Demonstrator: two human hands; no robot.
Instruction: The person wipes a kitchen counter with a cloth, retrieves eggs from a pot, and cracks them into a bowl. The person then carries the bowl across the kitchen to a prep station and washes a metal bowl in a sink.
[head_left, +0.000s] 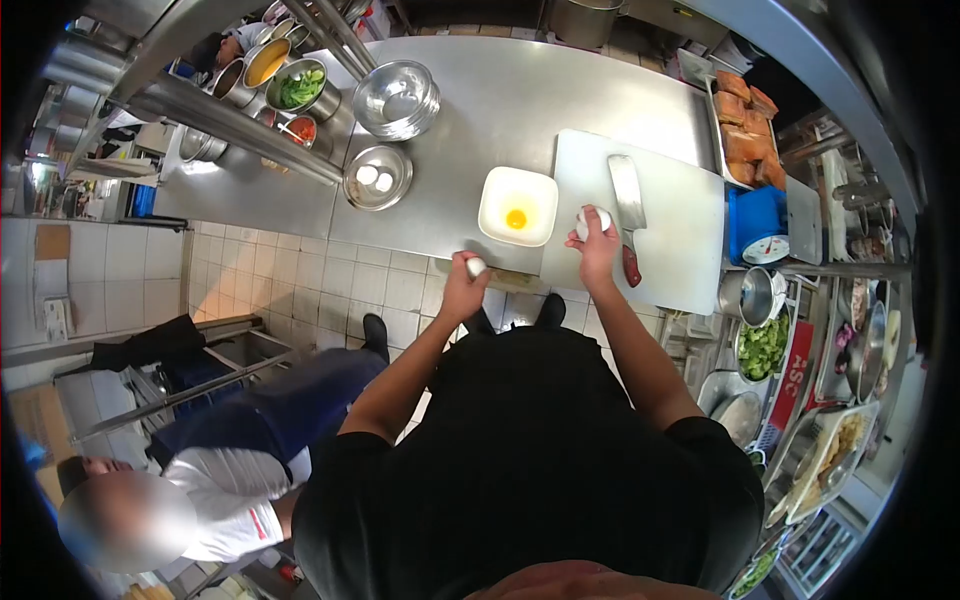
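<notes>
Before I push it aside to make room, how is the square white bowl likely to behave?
The square white bowl should probably slide rather than tip, since it looks broad and the steel counter looks smooth. The yolk seems round and unbroken, so a quick shove might send it against a wall and break it.

Yolk (516,218) in a square white bowl (518,207).

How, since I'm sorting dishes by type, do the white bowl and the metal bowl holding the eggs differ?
The white bowl is squarish; the metal bowl is round. The white bowl looks creamy, the metal bowl silvery and shiny. The white bowl holds a loose yolk, the metal bowl two white eggs. Both stand open on the counter.
</notes>
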